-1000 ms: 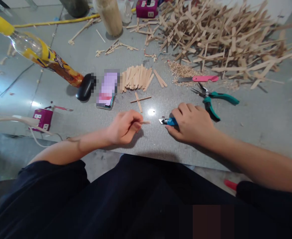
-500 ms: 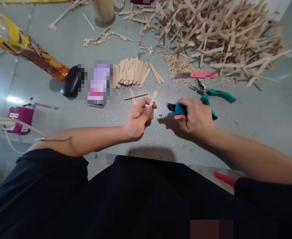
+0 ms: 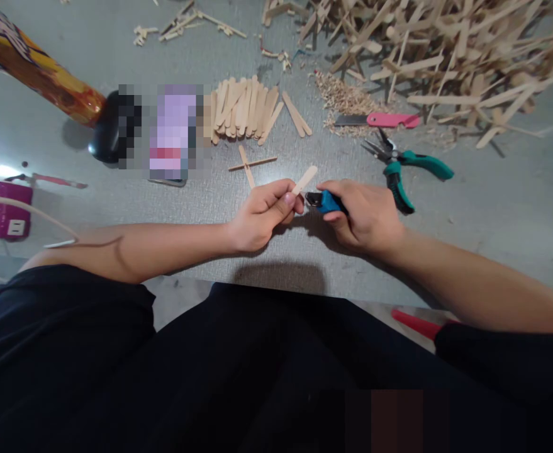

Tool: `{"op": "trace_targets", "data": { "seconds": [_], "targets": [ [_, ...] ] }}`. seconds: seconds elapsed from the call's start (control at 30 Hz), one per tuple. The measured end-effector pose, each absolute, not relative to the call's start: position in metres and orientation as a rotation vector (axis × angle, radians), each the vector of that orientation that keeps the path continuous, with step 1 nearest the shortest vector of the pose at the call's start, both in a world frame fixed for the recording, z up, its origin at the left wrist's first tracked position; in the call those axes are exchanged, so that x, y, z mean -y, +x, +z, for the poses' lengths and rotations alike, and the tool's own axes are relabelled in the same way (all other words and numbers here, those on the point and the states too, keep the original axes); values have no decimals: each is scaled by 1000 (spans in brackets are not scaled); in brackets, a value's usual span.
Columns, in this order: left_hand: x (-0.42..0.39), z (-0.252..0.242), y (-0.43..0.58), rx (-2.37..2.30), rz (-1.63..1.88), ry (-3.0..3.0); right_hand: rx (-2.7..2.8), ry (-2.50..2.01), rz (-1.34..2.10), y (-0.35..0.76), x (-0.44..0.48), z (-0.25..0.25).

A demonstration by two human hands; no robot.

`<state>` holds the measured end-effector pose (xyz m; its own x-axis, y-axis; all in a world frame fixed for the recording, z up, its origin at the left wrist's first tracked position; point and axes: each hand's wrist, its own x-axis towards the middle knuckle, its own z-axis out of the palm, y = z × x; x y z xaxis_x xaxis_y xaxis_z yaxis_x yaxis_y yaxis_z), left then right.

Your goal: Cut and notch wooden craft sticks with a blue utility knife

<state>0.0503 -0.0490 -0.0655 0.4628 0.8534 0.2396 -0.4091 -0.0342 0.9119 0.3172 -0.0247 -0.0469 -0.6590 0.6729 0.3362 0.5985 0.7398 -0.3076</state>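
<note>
A flat wooden craft stick (image 3: 306, 178) is pinched between thumb and fingers of my left hand (image 3: 269, 214), its rounded end pointing up and right. My right hand (image 3: 368, 214) is wrapped round a pair of blue-handled pliers (image 3: 326, 201), whose short dark metal head points left at the stick. The head is close beside my left fingertips; whether it touches the stick I cannot tell. Just behind my left hand, two sticks joined as a cross (image 3: 246, 165) lie on the table. My right palm hides most of the pliers' handles.
Loose craft sticks (image 3: 245, 110) lie in a row beside a blurred phone (image 3: 172, 135). A pink-handled knife (image 3: 392, 120), wood shavings (image 3: 346, 97) and green-handled long-nose pliers (image 3: 396, 157) lie to the right. Behind them rises a stick heap (image 3: 427, 50). A purple power socket (image 3: 9, 220) is at left.
The pliers in my right hand and the craft stick in my left have come closer together. The stick tilts further right. The whole view has shifted, with table items appearing higher.
</note>
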Motion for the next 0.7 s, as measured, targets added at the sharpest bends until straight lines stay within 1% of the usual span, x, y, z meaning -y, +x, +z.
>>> {"op": "trace_targets", "data": {
  "seconds": [0.1, 0.27, 0.4, 0.6, 0.7],
  "targets": [
    [49, -63, 51, -499, 1064, 1217, 2563, -1035, 296, 318, 25, -43],
    [49, -59, 54, -491, 1065, 1213, 2556, -958, 277, 320, 23, -38],
    [49, -57, 53, -486, 1039, 1219, 2623, -992, 345, 323, 20, -37],
    [51, -49, 48, -443, 919, 1260, 2616, -742, 420, 328, 17, -37],
    [51, -48, 48, -422, 860, 1219, 2634, -718, 445, 328, 18, -34]
  ]
}}
